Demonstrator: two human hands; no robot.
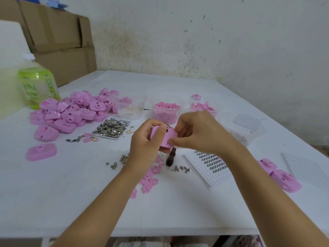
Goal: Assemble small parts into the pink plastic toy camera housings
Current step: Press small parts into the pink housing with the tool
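Both hands hold one pink camera housing (166, 139) above the middle of the white table (71, 193). My left hand (146, 141) grips its left side with curled fingers. My right hand (199, 133) pinches its right edge between thumb and fingers. A small part at the housing's top is mostly hidden by the fingers. A heap of pink housings (71, 111) lies at the back left, one single housing (41, 152) sits apart at the left, and two more housings (279, 175) lie at the right.
A tray of metal pieces (112, 128), tubs of pink parts (166, 111), a clear tub with rings (130, 109) and a dark-handled tool (170, 156) surround the hands. White grid trays (206, 168) lie right. Small balls (119, 162), screws (180, 168) and pink bits (149, 180) lie near. A green bottle (38, 86) stands left.
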